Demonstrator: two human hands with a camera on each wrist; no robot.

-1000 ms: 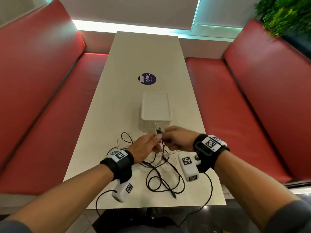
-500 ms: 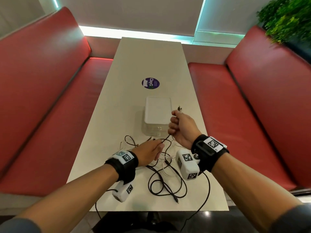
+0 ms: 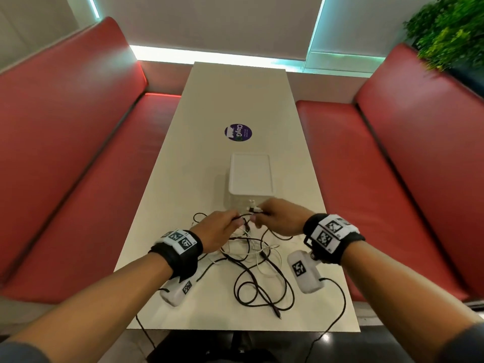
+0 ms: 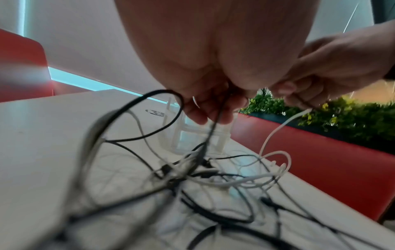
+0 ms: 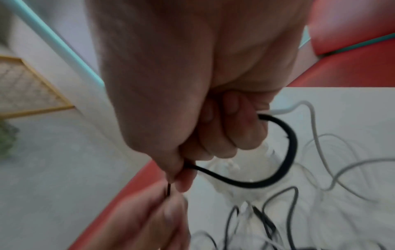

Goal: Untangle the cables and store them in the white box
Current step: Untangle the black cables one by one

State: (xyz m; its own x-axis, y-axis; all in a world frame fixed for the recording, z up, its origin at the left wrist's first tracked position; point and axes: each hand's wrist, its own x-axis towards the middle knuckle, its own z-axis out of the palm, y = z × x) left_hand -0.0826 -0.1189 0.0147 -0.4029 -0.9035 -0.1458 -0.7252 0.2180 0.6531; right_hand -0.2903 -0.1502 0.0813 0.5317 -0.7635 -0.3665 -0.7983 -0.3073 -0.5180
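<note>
Table: smooth, matt off-white top, faint sheen. White box on table: plastic look, matt lid, translucent walls. Cables near side of box: thin black ones with smooth rubbery jacket, white ones slightly glossy. Benches flanking table: red leather-like upholstery, smooth, soft gloss. Wrist straps: black cloth.

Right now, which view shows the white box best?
The head view: the white box shows whole from above, lid on, just beyond both hands. The left wrist view catches only a blurred part of it behind the cables; the right wrist view gives a pale smear I cannot identify.
</note>
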